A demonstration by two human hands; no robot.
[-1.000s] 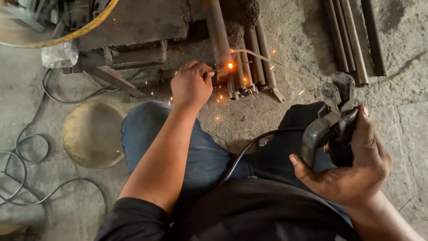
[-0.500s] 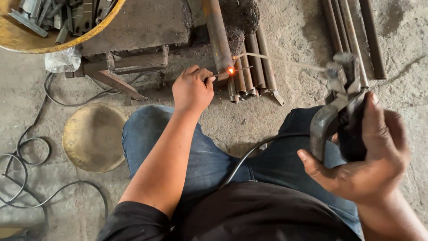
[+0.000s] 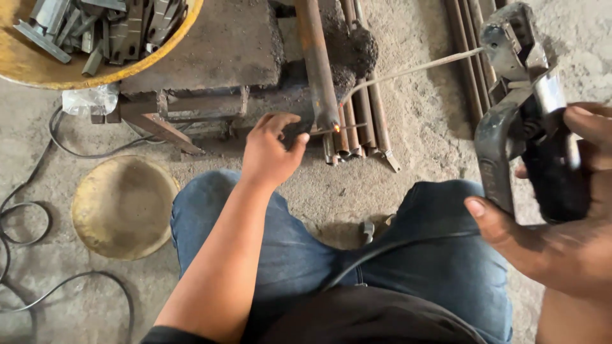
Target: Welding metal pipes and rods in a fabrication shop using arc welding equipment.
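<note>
My right hand [image 3: 561,223] grips a black welding electrode holder [image 3: 523,121], raised close to the camera at the right. A thin welding rod [image 3: 414,69] runs from its jaws down-left to a rusty pipe [image 3: 317,64]. A small orange glow [image 3: 336,128] shows at the pipe's near end. My left hand [image 3: 273,153] reaches forward, its fingertips pinching a thin short rod [image 3: 341,129] beside that glowing spot. Both knees in blue jeans [image 3: 268,248] frame the scene.
More rusty pipes [image 3: 357,127] lie beside the first one, and others [image 3: 462,57] lie at the far right. A yellow basin [image 3: 70,70] of metal scraps sits top left on a steel block [image 3: 217,51]. A round dished pan [image 3: 121,207] and black cables [image 3: 25,216] lie on the concrete floor.
The sparks have died down to a small glow. My right hand has lifted the holder higher and closer to the camera. My left hand has stayed at the pipe's end.
</note>
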